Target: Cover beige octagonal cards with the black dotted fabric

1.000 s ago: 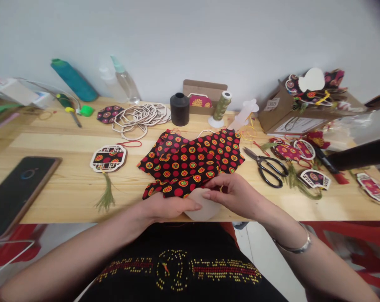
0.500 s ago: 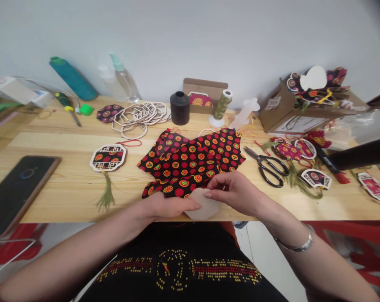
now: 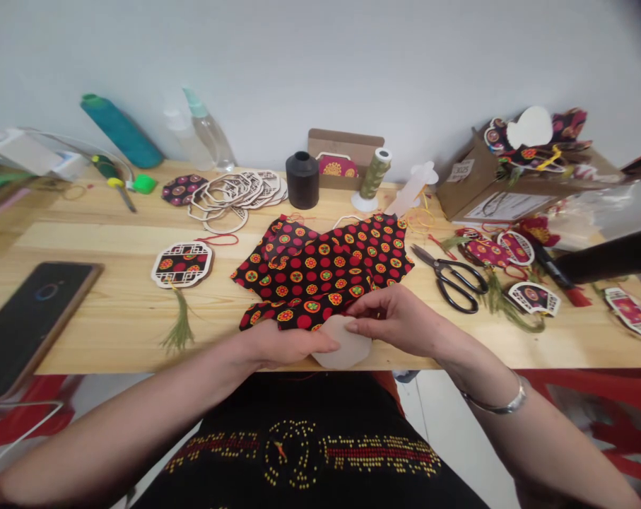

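Close to the table's front edge, a pale octagon-like flat piece [image 3: 344, 348] lies between my hands. My left hand [image 3: 285, 344] grips its left side, thumb on top and fingers hidden beneath. My right hand [image 3: 391, 318] pinches at its upper right edge, where it meets the fabric; the exact fingertip contact is hard to see. Black fabric with red dots and orange flowers [image 3: 325, 263] spreads out just beyond, its near edge rumpled against both hands. Black-handled scissors [image 3: 452, 279] lie to the right of the fabric, blades partly apart.
Left of the fabric are a tasselled ornament [image 3: 182, 265] and a phone [image 3: 37, 325]. Behind stand wooden frames [image 3: 240, 194], a black thread cone [image 3: 302, 180], a green thread spool [image 3: 376, 173] and bottles [image 3: 211, 134]. A cardboard box [image 3: 473, 177] and finished ornaments [image 3: 487, 251] occupy the right.
Hardly anything differs. Both hands keep their hold near the pale piece, and the whole view has shifted very slightly.
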Tool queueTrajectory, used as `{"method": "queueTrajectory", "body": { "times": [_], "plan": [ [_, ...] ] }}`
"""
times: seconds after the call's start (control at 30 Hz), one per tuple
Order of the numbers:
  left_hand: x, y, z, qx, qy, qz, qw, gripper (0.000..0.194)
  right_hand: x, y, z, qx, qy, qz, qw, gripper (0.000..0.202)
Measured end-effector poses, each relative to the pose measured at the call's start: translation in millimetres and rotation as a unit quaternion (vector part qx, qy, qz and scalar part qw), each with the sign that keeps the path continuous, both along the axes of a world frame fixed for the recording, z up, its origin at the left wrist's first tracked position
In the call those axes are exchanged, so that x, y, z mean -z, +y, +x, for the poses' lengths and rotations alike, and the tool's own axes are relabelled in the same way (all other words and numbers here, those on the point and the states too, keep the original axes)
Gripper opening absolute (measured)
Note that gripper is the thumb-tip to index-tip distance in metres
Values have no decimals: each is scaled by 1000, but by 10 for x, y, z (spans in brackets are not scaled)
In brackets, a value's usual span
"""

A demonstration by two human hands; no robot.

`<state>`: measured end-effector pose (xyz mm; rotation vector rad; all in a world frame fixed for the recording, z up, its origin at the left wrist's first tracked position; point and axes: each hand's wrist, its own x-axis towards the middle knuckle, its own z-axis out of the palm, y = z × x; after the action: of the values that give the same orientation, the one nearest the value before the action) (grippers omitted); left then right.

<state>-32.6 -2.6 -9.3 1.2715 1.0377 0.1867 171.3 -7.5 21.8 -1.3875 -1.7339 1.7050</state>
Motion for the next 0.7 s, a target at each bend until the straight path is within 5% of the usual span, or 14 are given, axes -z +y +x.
{"method": "queueTrajectory", "body": {
  "times": [0.47, 0.7],
  "plan": [
    [41, 86, 14, -19, -112, -81, 990, 24, 116, -61, -25, 118, 71, -5, 991, 16],
    [-156, 287, -65, -50, -108, -148, 982, 25, 163, -56, 23, 188, 72, -46, 978, 18]
  ]
}}
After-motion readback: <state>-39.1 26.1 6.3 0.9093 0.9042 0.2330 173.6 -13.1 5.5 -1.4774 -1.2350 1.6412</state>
